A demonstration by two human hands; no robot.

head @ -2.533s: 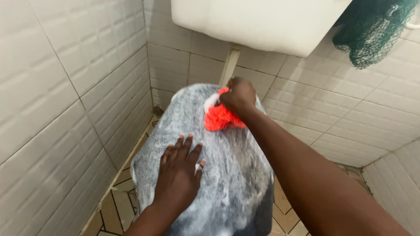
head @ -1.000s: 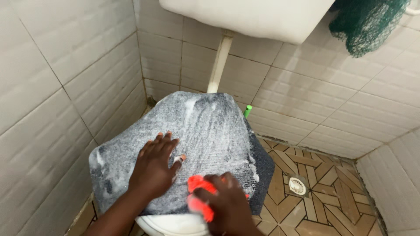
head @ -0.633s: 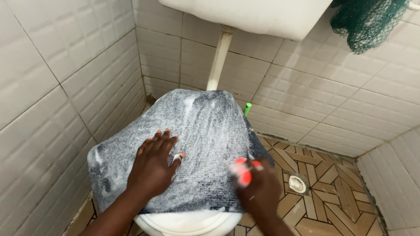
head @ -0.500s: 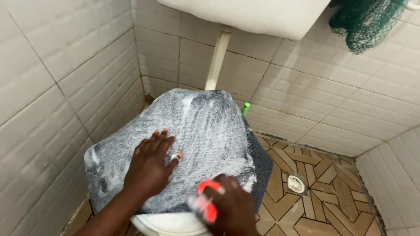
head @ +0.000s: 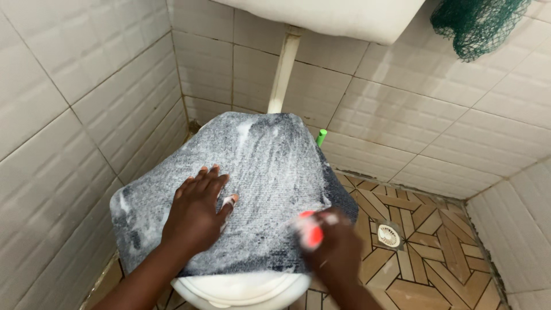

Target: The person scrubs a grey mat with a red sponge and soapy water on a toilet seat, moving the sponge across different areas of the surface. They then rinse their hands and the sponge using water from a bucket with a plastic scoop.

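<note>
A grey mat (head: 264, 166), streaked with white soap foam, lies draped over a white toilet (head: 241, 290). My left hand (head: 195, 212) rests flat on the mat's near left part, fingers spread. My right hand (head: 333, 247) is blurred at the mat's near right edge and grips an orange-red scrubbing sponge (head: 310, 229) with foam on it.
White tiled walls close in on the left and behind. A white cistern (head: 338, 14) with a downpipe (head: 281, 63) hangs above. A green net (head: 476, 23) hangs at the top right. A green cap (head: 321, 136) shows behind the mat. Patterned floor tiles with a drain (head: 389, 235) lie to the right.
My right hand with the sponge has scrubbed from the far end of the mat down to its near edge, then back and forth sideways there. My left hand has stayed pressed on the mat.
</note>
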